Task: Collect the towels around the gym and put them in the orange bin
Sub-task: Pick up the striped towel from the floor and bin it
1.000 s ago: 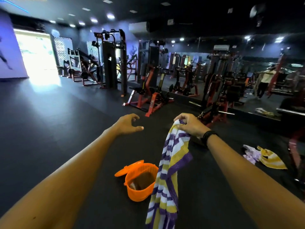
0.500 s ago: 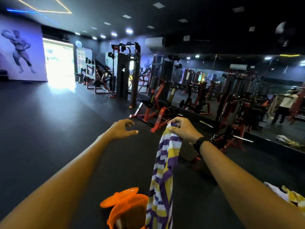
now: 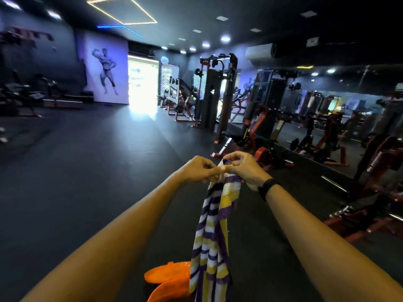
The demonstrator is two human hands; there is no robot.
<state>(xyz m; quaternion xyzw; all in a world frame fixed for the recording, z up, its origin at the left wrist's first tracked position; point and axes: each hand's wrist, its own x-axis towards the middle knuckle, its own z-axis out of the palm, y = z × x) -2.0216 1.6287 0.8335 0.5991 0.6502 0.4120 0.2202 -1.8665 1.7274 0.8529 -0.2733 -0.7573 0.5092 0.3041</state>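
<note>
Both hands, left hand (image 3: 199,170), right hand (image 3: 244,168), pinching striped towel (image 3: 212,236), above orange bin (image 3: 168,280)

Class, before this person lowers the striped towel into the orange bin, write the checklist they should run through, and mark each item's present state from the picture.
1. Right hand grip on the towel: ok, fingers curled round its top.
2. Left hand helping: ok, it pinches the top edge.
3. Towel hanging free: ok, it drapes straight down.
4. Bin under the towel: ok, it sits at the towel's lower end.
5. Bin open: cannot tell, the frame cuts it off.
6. Room inside the bin: cannot tell.
</note>
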